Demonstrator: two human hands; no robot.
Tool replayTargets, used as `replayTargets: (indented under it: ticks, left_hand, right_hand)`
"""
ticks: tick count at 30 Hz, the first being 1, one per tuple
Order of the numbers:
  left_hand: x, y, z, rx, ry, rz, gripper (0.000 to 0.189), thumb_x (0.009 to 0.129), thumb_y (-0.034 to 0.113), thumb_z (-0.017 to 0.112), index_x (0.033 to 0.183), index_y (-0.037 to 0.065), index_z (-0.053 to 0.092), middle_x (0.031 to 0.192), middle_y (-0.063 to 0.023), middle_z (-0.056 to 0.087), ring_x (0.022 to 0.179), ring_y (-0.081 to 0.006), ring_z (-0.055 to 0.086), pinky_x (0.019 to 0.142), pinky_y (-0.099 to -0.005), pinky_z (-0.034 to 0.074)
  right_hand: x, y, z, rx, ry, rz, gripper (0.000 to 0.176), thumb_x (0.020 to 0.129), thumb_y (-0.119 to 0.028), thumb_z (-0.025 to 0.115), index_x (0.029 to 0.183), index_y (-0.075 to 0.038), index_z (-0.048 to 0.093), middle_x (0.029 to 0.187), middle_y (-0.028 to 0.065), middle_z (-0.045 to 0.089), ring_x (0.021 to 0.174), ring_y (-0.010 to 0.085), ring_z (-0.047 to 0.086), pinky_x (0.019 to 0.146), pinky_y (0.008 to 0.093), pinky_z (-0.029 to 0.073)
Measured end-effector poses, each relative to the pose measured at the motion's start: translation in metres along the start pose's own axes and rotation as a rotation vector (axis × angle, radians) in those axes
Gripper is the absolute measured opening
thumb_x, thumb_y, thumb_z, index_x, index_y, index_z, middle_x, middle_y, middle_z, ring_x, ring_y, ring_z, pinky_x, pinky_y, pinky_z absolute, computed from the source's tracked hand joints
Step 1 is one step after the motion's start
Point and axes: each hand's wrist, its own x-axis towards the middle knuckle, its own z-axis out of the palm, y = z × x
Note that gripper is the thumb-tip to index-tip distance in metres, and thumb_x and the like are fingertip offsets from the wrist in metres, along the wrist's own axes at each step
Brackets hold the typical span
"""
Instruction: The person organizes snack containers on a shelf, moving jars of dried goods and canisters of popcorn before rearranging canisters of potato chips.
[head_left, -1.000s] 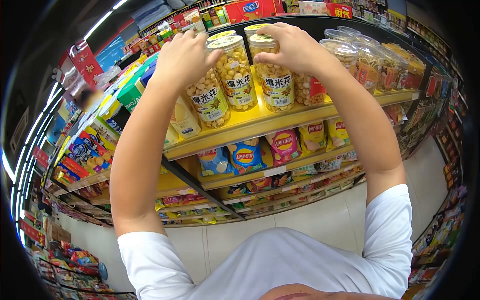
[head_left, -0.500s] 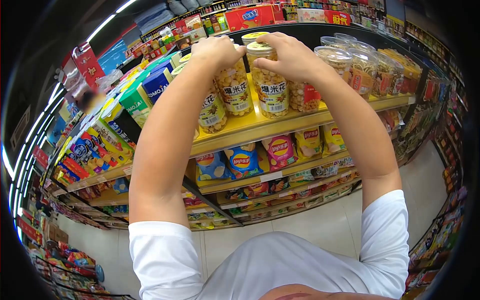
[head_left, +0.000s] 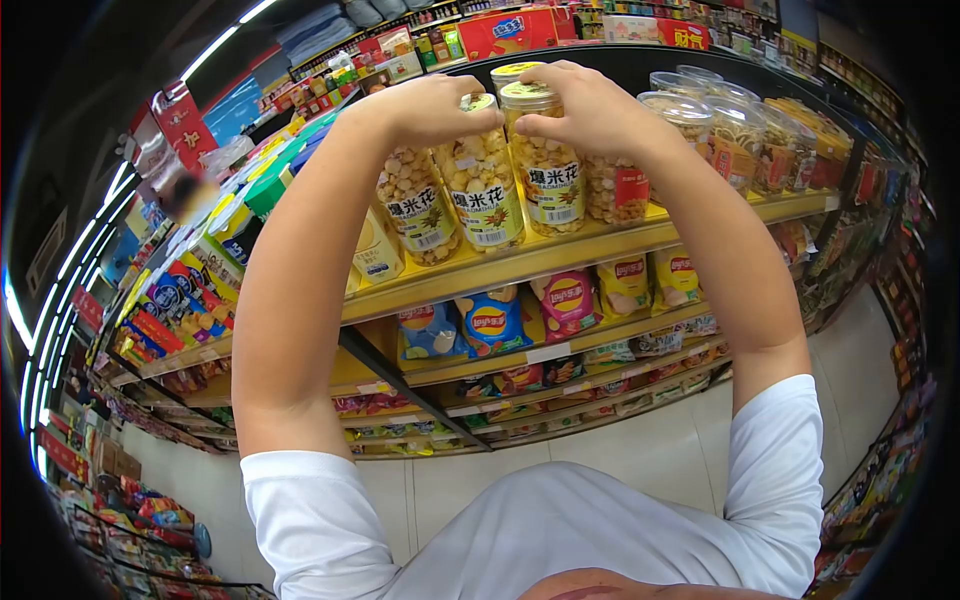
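Observation:
My left hand (head_left: 437, 108) is closed round the top of a clear popcorn jar (head_left: 484, 180), thumb in front of it and fingers behind the yellow lid. Beside it, my right hand (head_left: 590, 108) grips the upper part of another popcorn jar (head_left: 552, 185) in the same way. Both jars stand upright on the yellow shelf (head_left: 560, 246), labels facing me. A third popcorn jar (head_left: 420, 210) stands to the left, its top hidden behind my left hand. Behind the right-hand jar shows the yellow lid of a further jar (head_left: 512, 72).
Right of my hands are a red-labelled jar (head_left: 615, 190) and several clear tubs (head_left: 735, 140). Chip bags (head_left: 495, 318) fill the shelf below. Boxed snacks (head_left: 185, 290) line the left side. A black shelf back (head_left: 740, 85) rises behind the jars. Another person (head_left: 188, 195) is far left.
My left hand and its popcorn jar have come nearer to the shelf's front edge. My left forearm has swung left, uncovering more of the third jar. My right hand stays on its jar.

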Motion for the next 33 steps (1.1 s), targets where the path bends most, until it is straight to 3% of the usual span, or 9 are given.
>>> replayTargets:
  ticks: [5, 11, 20, 23, 26, 33]
  left_hand:
    - [0.0, -0.003, -0.002, 0.042, 0.003, -0.005, 0.082, 0.092, 0.066, 0.061, 0.142, 0.001, 0.057, 0.135, -0.0254, 0.064, 0.126, -0.0393, 0.062, 0.107, -0.046, 0.049]
    - [0.002, -0.004, 0.001, 0.063, 0.036, -0.067, 0.078, 0.093, 0.066, 0.06, 0.14, 0.004, 0.061, 0.131, -0.025, 0.066, 0.123, -0.0383, 0.064, 0.103, -0.0467, 0.05]
    - [0.01, 0.003, -0.004, 0.048, -0.057, -0.084, 0.079, 0.092, 0.07, 0.057, 0.135, 0.005, 0.065, 0.123, -0.0241, 0.069, 0.115, -0.0364, 0.068, 0.096, -0.0476, 0.054]
    - [0.01, 0.0, 0.002, 0.079, -0.002, -0.086, 0.081, 0.092, 0.072, 0.056, 0.137, 0.005, 0.064, 0.125, -0.0239, 0.069, 0.115, -0.0363, 0.068, 0.096, -0.0479, 0.054]
    - [0.005, -0.001, -0.001, 0.048, -0.019, -0.095, 0.084, 0.092, 0.074, 0.054, 0.14, 0.006, 0.061, 0.128, -0.0248, 0.068, 0.117, -0.0363, 0.067, 0.097, -0.0486, 0.054]
    - [0.002, -0.025, 0.0, -0.049, 0.078, 0.029, 0.074, 0.093, 0.064, 0.064, 0.137, 0.004, 0.063, 0.111, -0.0196, 0.075, 0.102, -0.0284, 0.074, 0.089, -0.0416, 0.057]
  right_hand:
    - [0.008, -0.001, -0.008, -0.054, -0.119, 0.017, 0.072, 0.089, -0.046, 0.074, 0.145, -0.006, 0.052, 0.14, 0.0224, 0.057, 0.124, 0.035, 0.061, 0.106, 0.0423, 0.05]
    - [0.013, -0.005, -0.015, -0.087, -0.206, 0.048, 0.075, 0.089, -0.046, 0.074, 0.148, -0.007, 0.05, 0.142, 0.022, 0.055, 0.129, 0.0358, 0.057, 0.108, 0.044, 0.048]
    - [0.017, -0.002, -0.013, -0.127, -0.191, 0.023, 0.073, 0.088, -0.049, 0.075, 0.144, -0.006, 0.055, 0.138, 0.0217, 0.058, 0.128, 0.0361, 0.058, 0.107, 0.0432, 0.048]
    - [0.015, -0.006, -0.014, -0.153, -0.166, 0.031, 0.077, 0.087, -0.055, 0.072, 0.143, -0.004, 0.057, 0.133, 0.0234, 0.061, 0.127, 0.0353, 0.059, 0.108, 0.0435, 0.048]
    - [0.014, -0.012, -0.015, -0.206, -0.187, 0.065, 0.073, 0.088, -0.051, 0.074, 0.143, -0.006, 0.056, 0.132, 0.0214, 0.06, 0.124, 0.0347, 0.06, 0.105, 0.043, 0.049]
    - [0.015, -0.006, -0.008, -0.156, -0.154, 0.027, 0.075, 0.088, -0.053, 0.07, 0.144, -0.004, 0.055, 0.135, 0.023, 0.06, 0.129, 0.0359, 0.058, 0.108, 0.0437, 0.048]
